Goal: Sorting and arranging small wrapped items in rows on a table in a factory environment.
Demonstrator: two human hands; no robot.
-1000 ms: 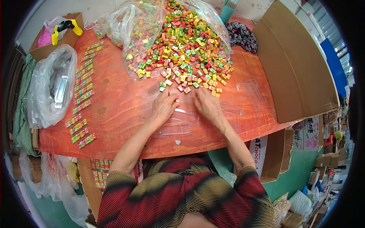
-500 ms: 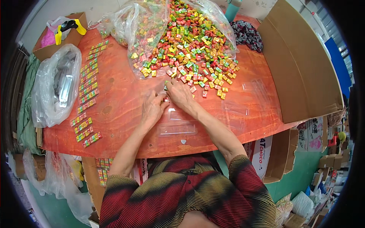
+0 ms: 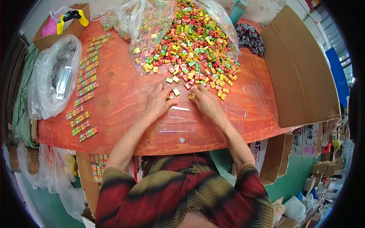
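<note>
My left hand [image 3: 157,100] is on the wooden table with its thumb and fingers closed around small red-and-white boxes [image 3: 171,96]. To its right, my right hand [image 3: 207,102] pinches a small yellowish box [image 3: 192,96] at its fingertips. Between the hands lies a loose yellow-and-white box [image 3: 176,92]. Just beyond them spreads a big pile of small red, yellow and green boxes [image 3: 197,49], spilling from a clear plastic bag [image 3: 152,28]. Close in front of my hands are clear plastic trays [image 3: 176,127], see-through and hard to outline.
Rows of filled packs [image 3: 86,79] line the table's left side. Beside them sits a plastic bag [image 3: 57,81] of clear trays. A large cardboard box [image 3: 304,72] stands at the right. More clear trays [image 3: 235,110] lie right of my hands. A teal bottle [image 3: 238,12] and dark patterned cloth [image 3: 249,38] are behind.
My hands have moved apart: the right one went rightward to a box by the pile's edge. The left stays low with its boxes. The view has shifted slightly.
</note>
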